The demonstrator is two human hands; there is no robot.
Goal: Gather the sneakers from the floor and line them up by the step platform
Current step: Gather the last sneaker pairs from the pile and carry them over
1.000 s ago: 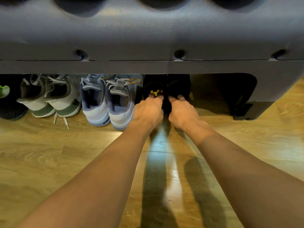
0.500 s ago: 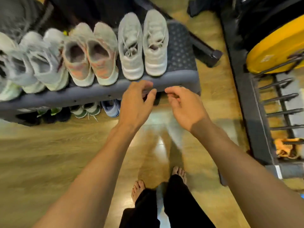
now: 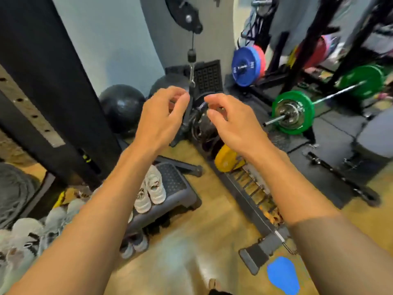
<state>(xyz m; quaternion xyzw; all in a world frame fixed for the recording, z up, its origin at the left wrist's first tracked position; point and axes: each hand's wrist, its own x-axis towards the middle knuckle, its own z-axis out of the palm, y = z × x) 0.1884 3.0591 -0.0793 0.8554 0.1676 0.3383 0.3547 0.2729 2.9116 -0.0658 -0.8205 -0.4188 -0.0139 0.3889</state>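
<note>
Well below the left fingers [image 3: 170,93] and to their left were blurred pale sneakers [image 3: 27,231], count unclear. Step platform [image 3: 179,188], below the fingers, carried two white sneakers [image 3: 150,189] on top, with two grey sneakers [image 3: 134,244] under its edge. Left hand [image 3: 161,118] and right hand [image 3: 231,122] were up in the air, fingers loosely curled, holding nothing. Below the right fingers [image 3: 214,99], the floor rack [image 3: 251,192] held one yellow plate [image 3: 225,160].

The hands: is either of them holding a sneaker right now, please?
No, the left hand and right hand are both raised in the air, loosely curled, holding nothing.
</note>
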